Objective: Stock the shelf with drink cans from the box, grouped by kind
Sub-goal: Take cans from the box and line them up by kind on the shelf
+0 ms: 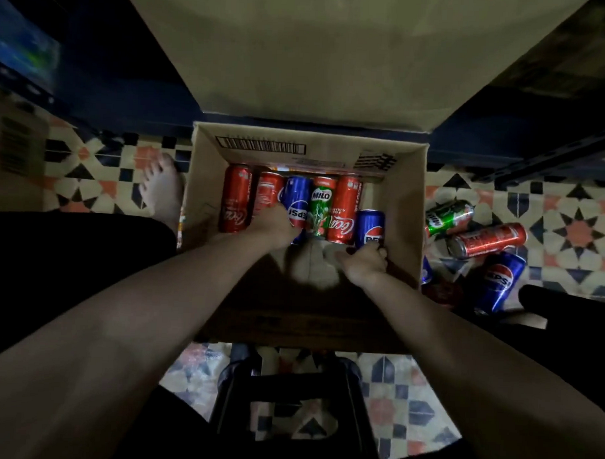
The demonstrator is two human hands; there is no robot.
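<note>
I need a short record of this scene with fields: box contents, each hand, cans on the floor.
box: open cardboard, cans lying in a row inside
cans in box: Coca-Cola can, Pepsi can, Milo can, mixed kinds
left hand: on the row, at the Pepsi can
right hand: grips second Pepsi can
floor, right of box: Milo, red and Pepsi cans lying loose

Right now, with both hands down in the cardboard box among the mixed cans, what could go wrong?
1. The right hand curls around only the near end of the lone blue Pepsi can; lifted that way it may slip.
2. The left hand lies across the packed row, between the red Coca-Cola can and another blue Pepsi can; the wrong kind could get grabbed.
3. Loose cans on the patterned tile floor, like the green Milo can, could roll or be kicked.
</note>
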